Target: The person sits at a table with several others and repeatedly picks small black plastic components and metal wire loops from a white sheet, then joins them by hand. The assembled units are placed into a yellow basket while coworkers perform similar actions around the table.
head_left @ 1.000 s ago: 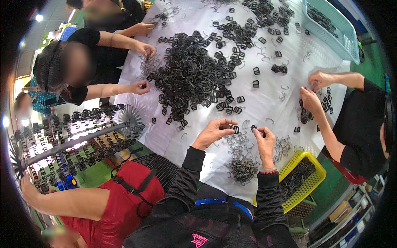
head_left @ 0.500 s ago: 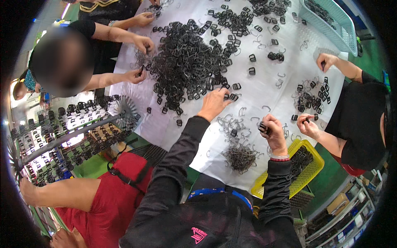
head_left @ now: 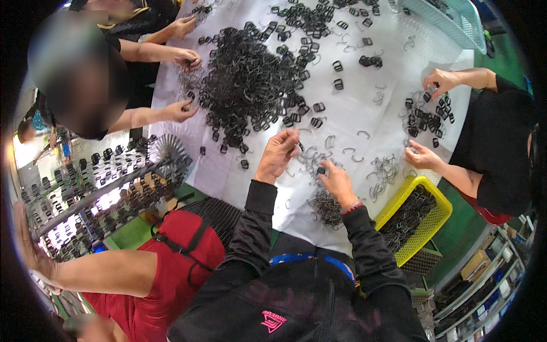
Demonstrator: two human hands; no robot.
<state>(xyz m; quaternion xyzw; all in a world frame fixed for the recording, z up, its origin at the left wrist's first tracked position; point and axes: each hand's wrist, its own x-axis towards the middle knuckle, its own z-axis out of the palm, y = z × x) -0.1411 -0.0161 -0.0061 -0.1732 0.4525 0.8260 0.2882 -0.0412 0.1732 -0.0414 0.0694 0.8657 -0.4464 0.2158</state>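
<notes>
My left hand (head_left: pixel 277 157) is raised over the white table sheet, thumb and fingertips pinched together. A small dark bit shows at the fingertips, too blurred to name. To its right, my right hand (head_left: pixel 338 184) reaches in low over loose wire hooks (head_left: pixel 310 155), thumb and forefinger around a small black buckle (head_left: pixel 321 171). Just below that hand lies a dense clump of wire hooks (head_left: pixel 327 208). Beyond my left hand, two black buckles (head_left: pixel 317 122) lie together, close to a large heap of black buckles (head_left: pixel 250 85).
A yellow basket (head_left: pixel 440 219) of black buckles stands at my right, a pale blue basket (head_left: pixel 464 28) at the far right. Co-workers' hands (head_left: pixel 181 111) work left of the heap, and another's hands (head_left: pixel 424 157) at the right beside smaller piles. A rack of buckles (head_left: pixel 102 185) stands left.
My right hand has moved left and down onto the wire hooks, away from the yellow basket. My left hand has drawn back from the paired buckles, which stay on the sheet. The view has shifted slightly.
</notes>
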